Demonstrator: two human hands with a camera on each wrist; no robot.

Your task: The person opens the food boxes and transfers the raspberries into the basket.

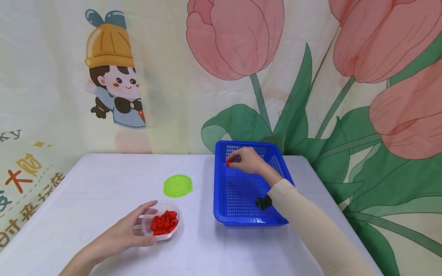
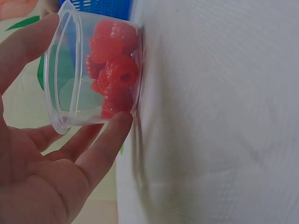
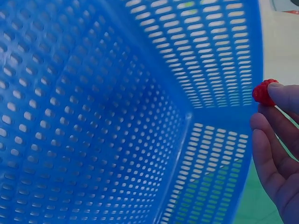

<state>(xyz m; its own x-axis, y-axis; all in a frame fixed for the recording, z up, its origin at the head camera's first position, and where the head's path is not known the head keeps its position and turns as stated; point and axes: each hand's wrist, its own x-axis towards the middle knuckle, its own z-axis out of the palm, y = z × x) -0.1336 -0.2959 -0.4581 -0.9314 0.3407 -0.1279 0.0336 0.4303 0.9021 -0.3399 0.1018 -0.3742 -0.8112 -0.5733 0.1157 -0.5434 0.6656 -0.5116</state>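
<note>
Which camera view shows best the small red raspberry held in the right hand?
The right wrist view: the small red raspberry looks largest there, its bumpy surface visible, pinched by the right hand. The head view shows it only as a red spot, partly hidden; the left wrist view does not show it.

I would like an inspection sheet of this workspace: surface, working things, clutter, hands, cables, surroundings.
Surface: white table, some shallow creases.
Working things: clear rounded plastic tub holding red raspberries; blue rectangular perforated plastic basket; flat green plastic lid, lying apart from both.
Clutter: nothing seen.
Left hand: holds the tub.
Right hand: pinches one red raspberry, over the basket in the head view.
Cables: nothing seen.
Surroundings: pale backdrop printed with pink tulips and a cartoon figure.
</note>
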